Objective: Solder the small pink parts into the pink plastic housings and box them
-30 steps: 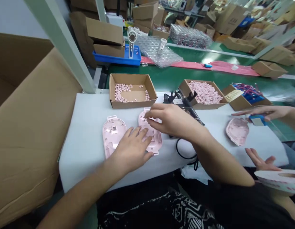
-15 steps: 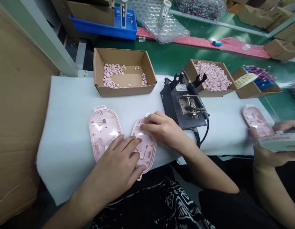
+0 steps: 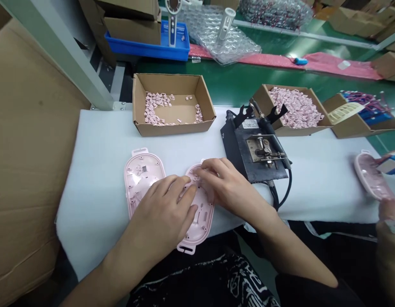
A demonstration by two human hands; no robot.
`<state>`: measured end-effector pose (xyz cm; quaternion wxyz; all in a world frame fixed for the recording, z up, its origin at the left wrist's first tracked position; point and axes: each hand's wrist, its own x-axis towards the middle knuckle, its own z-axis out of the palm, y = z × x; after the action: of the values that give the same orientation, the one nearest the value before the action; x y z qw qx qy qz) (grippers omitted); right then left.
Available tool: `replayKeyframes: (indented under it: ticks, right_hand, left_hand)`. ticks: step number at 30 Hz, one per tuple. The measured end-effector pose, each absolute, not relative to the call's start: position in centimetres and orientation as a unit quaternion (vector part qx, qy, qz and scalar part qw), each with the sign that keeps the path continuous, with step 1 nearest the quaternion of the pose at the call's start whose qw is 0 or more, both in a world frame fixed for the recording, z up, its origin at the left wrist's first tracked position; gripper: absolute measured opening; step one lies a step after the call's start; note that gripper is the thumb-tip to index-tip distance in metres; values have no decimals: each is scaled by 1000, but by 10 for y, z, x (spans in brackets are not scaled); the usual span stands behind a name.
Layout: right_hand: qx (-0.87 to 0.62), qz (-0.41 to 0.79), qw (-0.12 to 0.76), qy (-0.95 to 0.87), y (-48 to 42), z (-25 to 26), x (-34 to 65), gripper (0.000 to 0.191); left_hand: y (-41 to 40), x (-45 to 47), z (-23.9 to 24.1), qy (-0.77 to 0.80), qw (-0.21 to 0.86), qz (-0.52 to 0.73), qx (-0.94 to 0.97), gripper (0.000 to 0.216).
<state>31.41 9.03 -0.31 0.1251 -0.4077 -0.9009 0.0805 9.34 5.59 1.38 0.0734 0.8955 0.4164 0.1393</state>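
Two pink plastic housing halves lie on the white work mat with their inner sides up, showing screw posts and ribs. Over the right-hand pink housing half (image 3: 202, 211) rests my left hand (image 3: 167, 213), fingers stretched and a little apart. My right hand (image 3: 227, 183) has its thumb and fingertips pinched together at the upper end of that same half; whatever they hold is too small or hidden to make out. The other pink housing half (image 3: 141, 170) lies to the left, partly covered by my left hand.
A cardboard box (image 3: 175, 129) with small pink parts stands behind the halves. To the right sits a black device (image 3: 239, 155) with a cable, then a box of pink pieces (image 3: 296, 106) and a box with wired blue parts (image 3: 370, 123). A co-worker handles another pink shell (image 3: 373, 179).
My left hand has shifted slightly across the right-hand half; my right hand stays at its upper end. The view has moved a little. At the right, the co-worker's hands have moved apart.
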Motion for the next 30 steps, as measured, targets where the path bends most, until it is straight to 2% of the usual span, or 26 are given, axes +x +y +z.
replayKeyframes:
  ticks: [3, 7, 19, 22, 24, 26, 28, 30]
  right_hand:
    - [-406, 77, 142, -899, 89, -6, 316, 35]
    - [-405, 80, 135, -901, 88, -9, 316, 30]
    - [-406, 119, 140, -895, 86, -9, 310, 33]
    - [-382, 109, 251, -882, 74, 16, 325, 41]
    - [-417, 42, 367, -831, 72, 35, 351, 41]
    - [-503, -56, 424, -751, 80, 48, 389, 35]
    - [-604, -62, 358, -710, 96, 50, 429, 34]
    - [-657, 31, 262, -706, 115, 47, 462, 41]
  left_hand:
    - [62, 99, 8, 433, 41, 109, 894, 39]
    - [69, 103, 0, 431, 46, 82, 897, 38]
    - [73, 107, -3, 447, 56, 56, 891, 39]
    - [72, 104, -6, 442, 53, 66, 893, 40]
    - [72, 102, -8, 434, 49, 75, 897, 38]
    - [72, 101, -11, 426, 42, 81, 900, 38]
    - [73, 99, -13, 420, 35, 84, 903, 38]
    - [75, 98, -15, 415, 24, 91, 905, 37]
